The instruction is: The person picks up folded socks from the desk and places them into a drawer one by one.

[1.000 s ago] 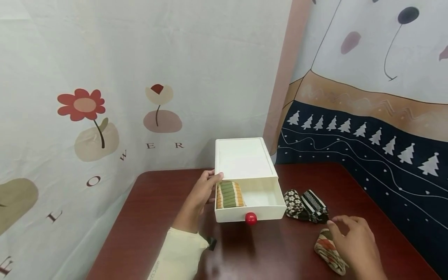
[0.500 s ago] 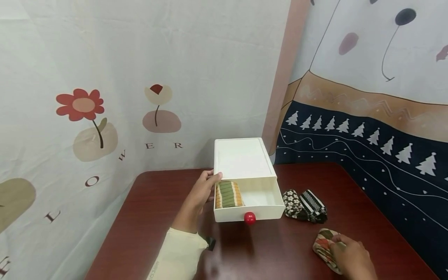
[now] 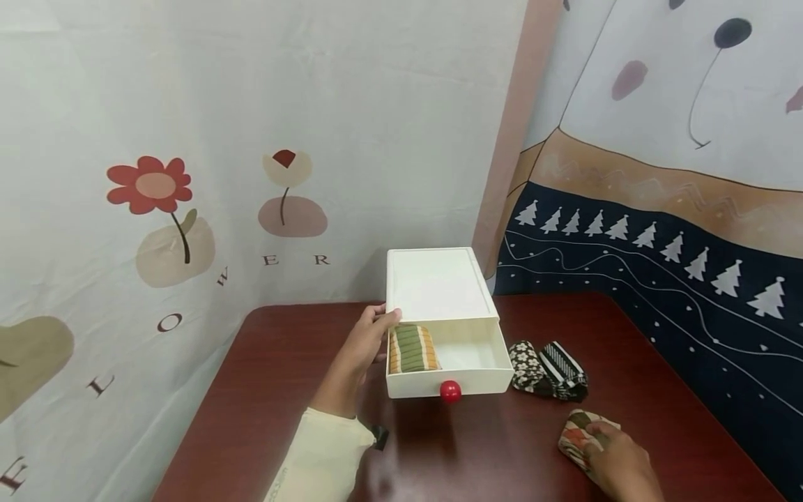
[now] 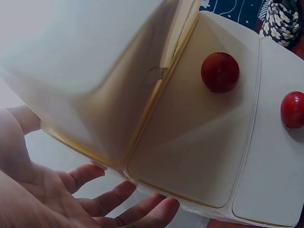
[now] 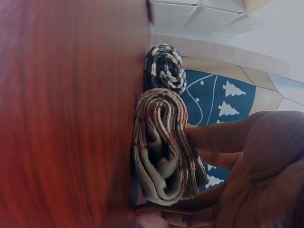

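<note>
Right hand (image 3: 617,466): fingers and thumb curl round a rolled patterned sock (image 3: 580,432) lying on the red-brown table (image 3: 263,390), near its front right edge.
Left hand (image 3: 364,346): fingers straight, pressed against the left side of the white drawer box (image 3: 436,286).
Drawer (image 3: 461,380): pulled open, red knob (image 3: 449,391) on its front; a green-striped sock roll (image 3: 410,348) lies in its left part.
Beside drawer: floral sock roll (image 3: 525,362) and black-and-white striped sock roll (image 3: 564,369), touching each other.
</note>
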`<state>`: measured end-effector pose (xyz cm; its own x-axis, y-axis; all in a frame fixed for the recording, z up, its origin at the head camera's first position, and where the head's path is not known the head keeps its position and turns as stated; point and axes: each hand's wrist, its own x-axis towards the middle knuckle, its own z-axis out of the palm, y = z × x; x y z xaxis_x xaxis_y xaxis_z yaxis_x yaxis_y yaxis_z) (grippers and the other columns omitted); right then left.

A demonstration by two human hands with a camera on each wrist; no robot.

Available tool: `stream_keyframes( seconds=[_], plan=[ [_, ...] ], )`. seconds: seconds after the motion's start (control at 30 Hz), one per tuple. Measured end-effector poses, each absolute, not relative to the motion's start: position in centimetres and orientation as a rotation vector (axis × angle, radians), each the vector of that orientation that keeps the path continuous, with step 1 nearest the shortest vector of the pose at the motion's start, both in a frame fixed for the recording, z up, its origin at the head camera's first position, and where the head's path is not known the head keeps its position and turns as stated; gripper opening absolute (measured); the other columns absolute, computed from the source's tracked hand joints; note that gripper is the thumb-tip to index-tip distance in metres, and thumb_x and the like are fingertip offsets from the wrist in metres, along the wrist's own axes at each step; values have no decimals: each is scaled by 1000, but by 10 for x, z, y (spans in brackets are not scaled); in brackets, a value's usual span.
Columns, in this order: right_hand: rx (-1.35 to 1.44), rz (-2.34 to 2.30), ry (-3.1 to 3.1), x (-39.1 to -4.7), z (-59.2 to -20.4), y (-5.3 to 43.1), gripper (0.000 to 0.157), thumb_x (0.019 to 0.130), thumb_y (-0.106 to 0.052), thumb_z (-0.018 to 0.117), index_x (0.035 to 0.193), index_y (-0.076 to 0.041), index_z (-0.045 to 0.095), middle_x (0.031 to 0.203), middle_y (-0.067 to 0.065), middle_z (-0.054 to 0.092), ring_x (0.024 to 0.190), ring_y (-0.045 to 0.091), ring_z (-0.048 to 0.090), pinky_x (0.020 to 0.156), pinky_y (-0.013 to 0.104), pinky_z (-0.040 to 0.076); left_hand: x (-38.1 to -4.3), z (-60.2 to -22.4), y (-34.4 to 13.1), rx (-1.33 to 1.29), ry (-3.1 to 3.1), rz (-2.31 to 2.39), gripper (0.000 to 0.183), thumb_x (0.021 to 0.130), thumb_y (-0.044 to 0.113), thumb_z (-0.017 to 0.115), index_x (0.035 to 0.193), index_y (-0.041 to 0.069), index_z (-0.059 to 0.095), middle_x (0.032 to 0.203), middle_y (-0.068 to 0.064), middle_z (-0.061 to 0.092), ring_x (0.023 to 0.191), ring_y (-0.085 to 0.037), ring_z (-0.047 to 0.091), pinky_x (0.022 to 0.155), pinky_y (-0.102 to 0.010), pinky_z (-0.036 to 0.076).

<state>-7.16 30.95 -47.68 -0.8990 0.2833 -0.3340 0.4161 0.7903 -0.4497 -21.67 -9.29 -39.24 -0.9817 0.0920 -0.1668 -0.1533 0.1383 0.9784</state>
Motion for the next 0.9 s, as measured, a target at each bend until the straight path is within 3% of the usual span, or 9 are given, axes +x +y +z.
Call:
stream_keyframes(
  seconds=[0.17, 0.4, 0.6, 0.77, 0.9],
  plan=[
    [502, -758, 2817, -75, -477, 307, 38, 98, -14, 64, 133, 3, 66, 138, 41, 62, 123, 72, 55, 95, 73, 52, -217, -392, -93, -63, 2239, 1940, 65, 108, 50, 60, 159, 15, 44, 145, -18, 62, 125, -32, 63, 97, -49, 49],
    [495, -804, 2829, -79, -477, 306, 40, 93, -11, 69, 130, 4, 69, 135, 42, 63, 121, 71, 56, 95, 71, 53, -218, -392, -92, -63, 2243, 1939, 65, 108, 49, 60, 159, 14, 43, 146, -18, 61, 125, -33, 63, 107, -64, 48],
    [515, -838, 2819, -81, -476, 307, 40, 93, -10, 71, 130, 3, 70, 133, 42, 64, 113, 60, 62, 88, 62, 55, -217, -392, -93, -54, 2247, 1938, 65, 108, 49, 60, 159, 13, 43, 146, -19, 62, 128, -35, 64, 106, -62, 49],
    [512, -853, 2847, -80, -471, 303, 42, 94, -11, 71, 133, 4, 69, 139, 43, 61, 121, 67, 57, 92, 66, 54, -218, -393, -93, -54, 2240, 1939, 64, 108, 49, 60, 159, 13, 44, 148, -19, 61, 129, -36, 63, 105, -63, 49],
    [501, -876, 2913, -79, -465, 298, 41, 94, -13, 72, 133, 2, 70, 136, 44, 62, 117, 65, 59, 93, 68, 53, -218, -394, -93, -55, 2233, 1943, 65, 107, 50, 60, 159, 14, 44, 151, -19, 59, 132, -37, 61, 109, -67, 47]
  ],
)
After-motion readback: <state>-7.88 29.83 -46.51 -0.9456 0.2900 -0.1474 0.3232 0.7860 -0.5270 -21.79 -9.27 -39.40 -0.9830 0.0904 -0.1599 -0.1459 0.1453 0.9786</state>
